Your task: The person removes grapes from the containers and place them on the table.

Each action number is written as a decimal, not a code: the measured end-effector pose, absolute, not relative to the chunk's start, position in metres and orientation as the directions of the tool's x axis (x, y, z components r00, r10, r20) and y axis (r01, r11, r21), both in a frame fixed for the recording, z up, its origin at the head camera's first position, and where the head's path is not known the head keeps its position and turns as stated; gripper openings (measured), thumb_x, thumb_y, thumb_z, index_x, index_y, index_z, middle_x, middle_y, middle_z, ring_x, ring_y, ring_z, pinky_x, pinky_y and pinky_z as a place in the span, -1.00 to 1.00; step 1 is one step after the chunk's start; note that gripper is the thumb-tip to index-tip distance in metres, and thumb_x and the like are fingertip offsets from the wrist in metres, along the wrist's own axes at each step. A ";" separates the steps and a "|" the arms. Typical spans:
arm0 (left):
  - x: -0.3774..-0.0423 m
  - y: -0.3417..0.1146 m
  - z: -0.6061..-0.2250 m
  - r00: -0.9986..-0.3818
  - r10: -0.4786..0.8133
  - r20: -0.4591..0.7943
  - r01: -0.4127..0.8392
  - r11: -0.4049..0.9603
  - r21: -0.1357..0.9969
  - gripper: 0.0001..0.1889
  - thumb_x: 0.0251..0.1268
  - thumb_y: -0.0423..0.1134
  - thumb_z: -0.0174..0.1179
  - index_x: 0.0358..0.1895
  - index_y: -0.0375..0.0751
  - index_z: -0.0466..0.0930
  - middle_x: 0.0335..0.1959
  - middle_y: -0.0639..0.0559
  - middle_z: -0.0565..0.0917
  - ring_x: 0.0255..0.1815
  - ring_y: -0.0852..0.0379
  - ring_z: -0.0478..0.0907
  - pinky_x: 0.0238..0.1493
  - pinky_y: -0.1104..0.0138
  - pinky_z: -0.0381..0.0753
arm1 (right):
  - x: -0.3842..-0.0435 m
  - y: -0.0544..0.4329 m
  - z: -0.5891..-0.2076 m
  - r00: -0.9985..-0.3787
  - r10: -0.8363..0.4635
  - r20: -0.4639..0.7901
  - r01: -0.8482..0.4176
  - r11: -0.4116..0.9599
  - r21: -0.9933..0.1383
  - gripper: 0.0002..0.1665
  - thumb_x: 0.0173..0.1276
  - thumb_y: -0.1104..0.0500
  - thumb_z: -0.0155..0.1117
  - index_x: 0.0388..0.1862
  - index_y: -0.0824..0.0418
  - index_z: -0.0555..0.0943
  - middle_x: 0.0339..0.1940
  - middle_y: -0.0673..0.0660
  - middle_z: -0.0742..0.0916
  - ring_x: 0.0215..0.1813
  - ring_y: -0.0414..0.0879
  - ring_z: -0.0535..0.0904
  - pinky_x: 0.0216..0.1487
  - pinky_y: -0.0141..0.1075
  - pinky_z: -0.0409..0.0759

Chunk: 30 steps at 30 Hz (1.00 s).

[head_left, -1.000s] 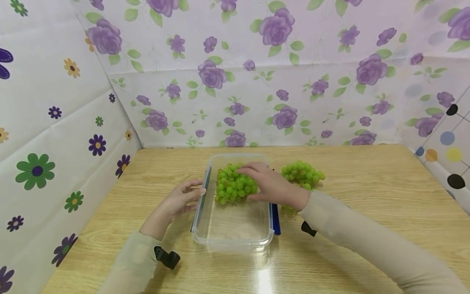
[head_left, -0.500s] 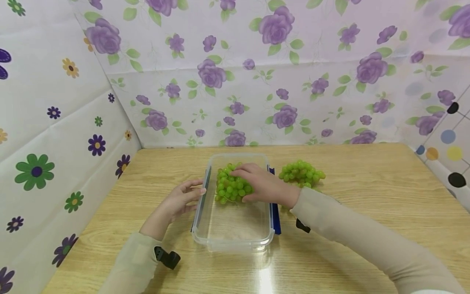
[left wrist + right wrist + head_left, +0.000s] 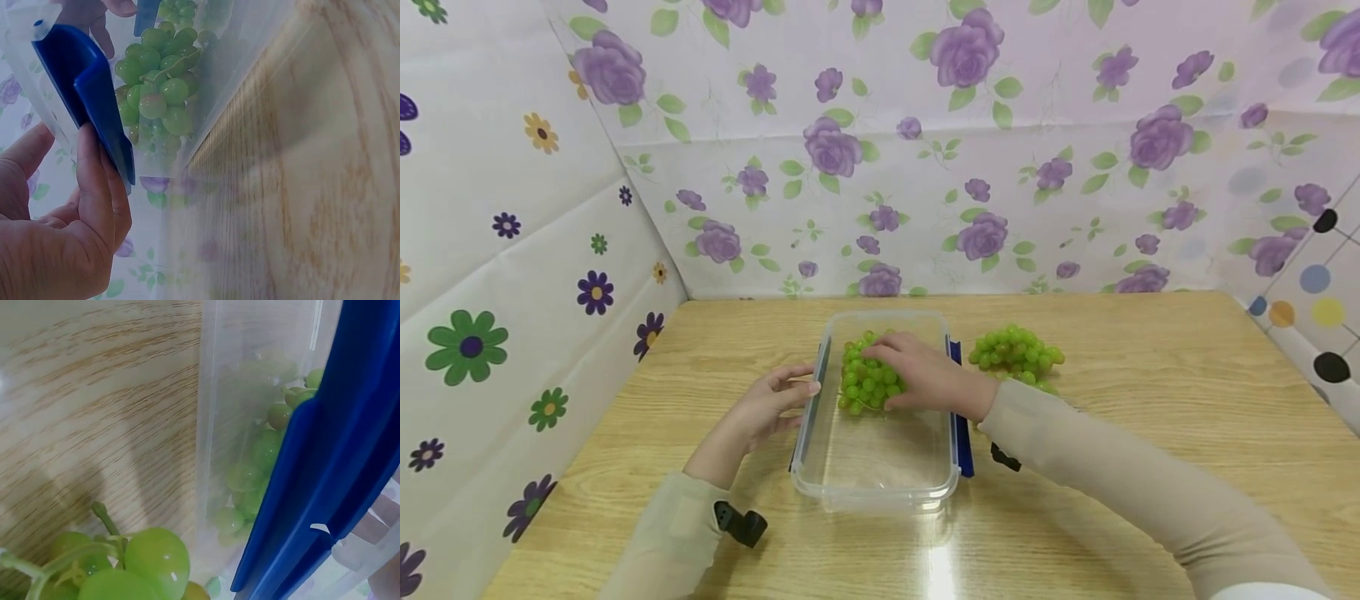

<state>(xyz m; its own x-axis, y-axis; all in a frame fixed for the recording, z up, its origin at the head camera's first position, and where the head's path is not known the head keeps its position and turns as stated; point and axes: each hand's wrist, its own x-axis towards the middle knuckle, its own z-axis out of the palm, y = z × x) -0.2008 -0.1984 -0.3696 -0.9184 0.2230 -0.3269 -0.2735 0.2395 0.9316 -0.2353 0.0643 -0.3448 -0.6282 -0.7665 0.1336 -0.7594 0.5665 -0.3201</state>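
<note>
A clear plastic food container with blue side latches stands on the wooden table. Inside it, toward the far end, lies a bunch of green grapes. My right hand reaches in from the right, its fingers and thumb spread around that bunch and covering its right part. At the container's left wall my left hand holds the rim, thumb on top. The left wrist view shows its fingers along the blue latch. Through the wall there, the grapes are visible.
More green grapes lie on the table to the right of the container, partly behind the right forearm. In the right wrist view, table grapes sit close by the open right latch. A flowered cloth hangs behind the wooden table.
My right hand has moved left inside the container and now covers more of the grape bunch. The left hand and the container have stayed in place.
</note>
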 end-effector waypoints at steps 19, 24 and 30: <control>-0.201 -0.197 -0.367 -0.916 0.225 -0.333 -0.279 0.240 0.930 -0.34 0.35 -0.06 0.16 0.44 -0.12 0.15 0.34 -0.23 0.27 0.38 -0.20 0.23 0.17 0.13 0.49 | -0.243 0.053 -0.347 -0.672 -0.740 0.040 -0.707 0.624 -0.334 -0.16 0.12 0.17 0.48 0.36 0.23 0.33 0.27 0.29 0.46 0.29 0.13 0.37 0.29 -0.10 0.40; -0.201 -0.198 -0.368 -0.916 0.225 -0.333 -0.279 0.239 0.930 -0.33 0.35 -0.07 0.15 0.44 -0.14 0.14 0.35 -0.25 0.26 0.38 -0.22 0.23 0.20 0.11 0.47 | -0.244 0.051 -0.348 -0.681 -0.732 0.004 -0.692 0.641 -0.331 -0.14 0.10 0.15 0.50 0.36 0.21 0.34 0.28 0.29 0.46 0.30 0.14 0.37 0.29 -0.09 0.40; -0.201 -0.200 -0.370 -0.913 0.234 -0.334 -0.278 0.242 0.930 -0.33 0.36 -0.06 0.14 0.45 -0.14 0.11 0.37 -0.25 0.23 0.39 -0.23 0.19 0.23 0.08 0.44 | -0.246 0.048 -0.351 -0.692 -0.722 -0.029 -0.686 0.669 -0.287 -0.14 0.07 0.10 0.52 0.33 0.20 0.37 0.26 0.25 0.49 0.27 0.09 0.40 0.27 -0.13 0.43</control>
<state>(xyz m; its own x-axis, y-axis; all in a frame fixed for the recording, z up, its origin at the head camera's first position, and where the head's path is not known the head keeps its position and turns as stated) -0.2014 -0.1995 -0.3698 -0.9131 0.2341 -0.3340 -0.2780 0.2420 0.9296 -0.2462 0.0485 -0.3508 -0.6916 -0.7217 -0.0293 -0.6858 0.6689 -0.2867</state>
